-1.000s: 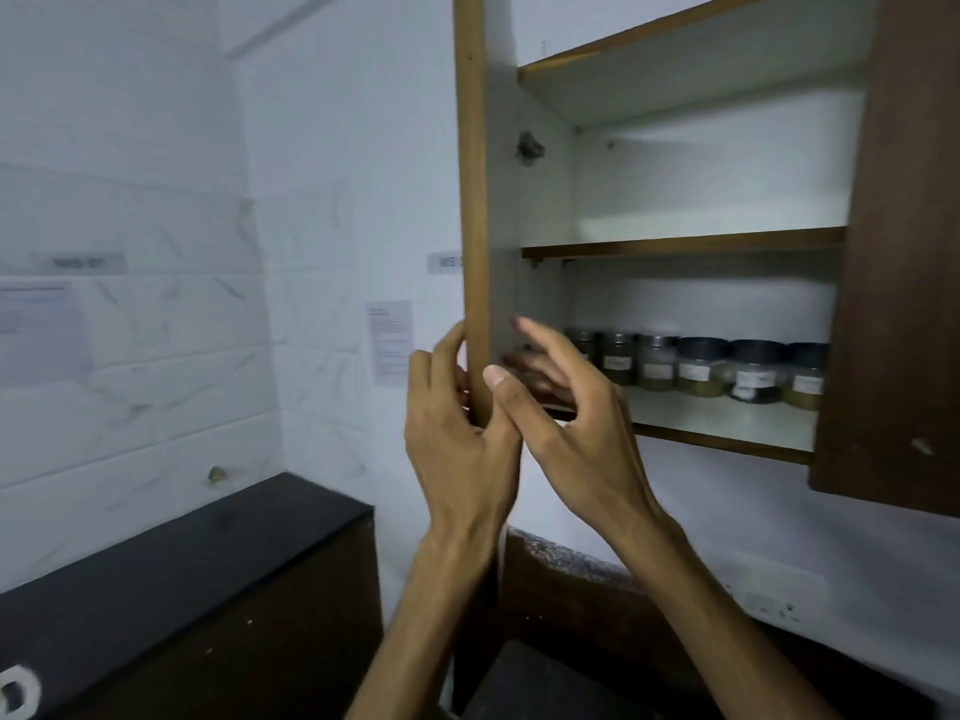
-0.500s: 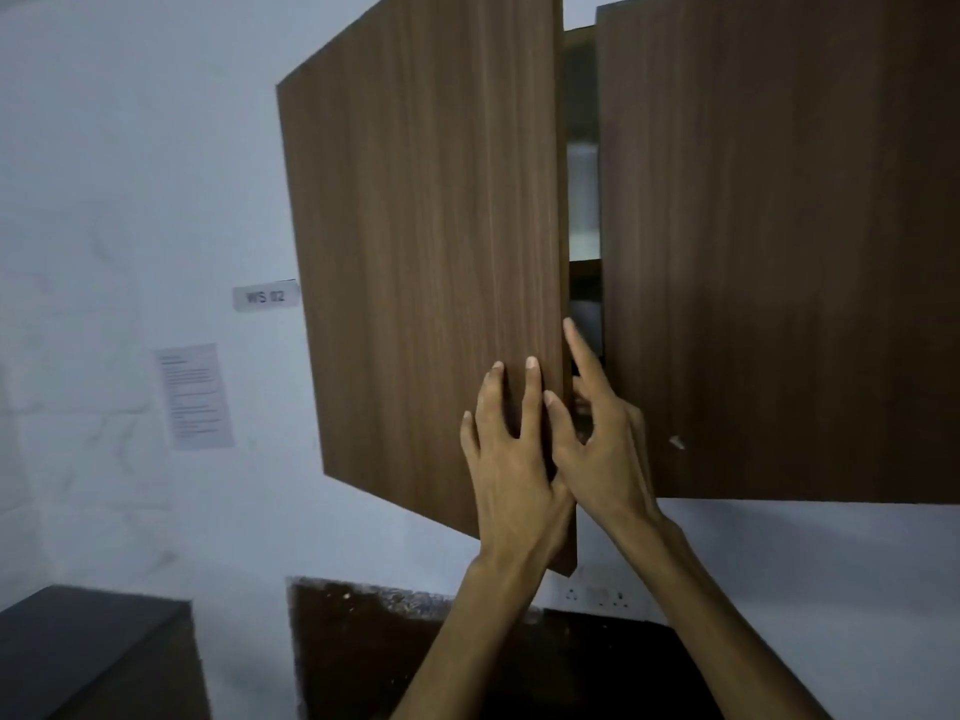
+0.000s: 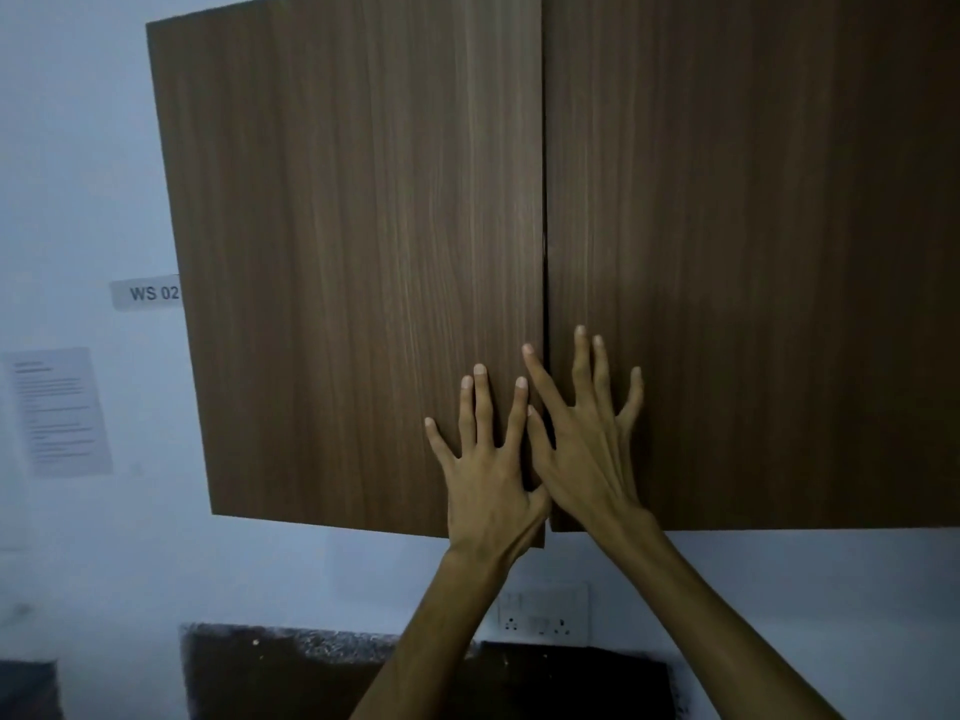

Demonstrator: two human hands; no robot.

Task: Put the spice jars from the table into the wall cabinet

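A dark brown wood-grain wall cabinet (image 3: 571, 200) filled the upper frame with both doors drawn together, only a thin dark seam running down between them. Its contents could not be seen; no spice jars were visible behind the doors or elsewhere in the view.

The person's left hand (image 3: 488, 485) lay flat against the lower inner corner of the left cabinet door (image 3: 353, 252), fingers straight and fanned, holding nothing. The right hand (image 3: 587, 449) was pressed flat on the lower inner corner of the right cabinet door (image 3: 753, 252), fingers spread wide, its index finger reaching across the seam onto the left door. The two hands sat just beside each other, the thumbs close together near the bottom edge of the doors, and both bare forearms rose from the lower frame.

The cabinet hung on a pale bluish-white wall (image 3: 78, 148). To its left a small grey label reading "WS 02" (image 3: 148, 292) was partly tucked behind the door's edge, with a printed white paper notice (image 3: 60, 410) lower down. Below the cabinet sat a white switch and socket plate (image 3: 543, 613) and a dark panel with a rough upper edge (image 3: 291, 678).
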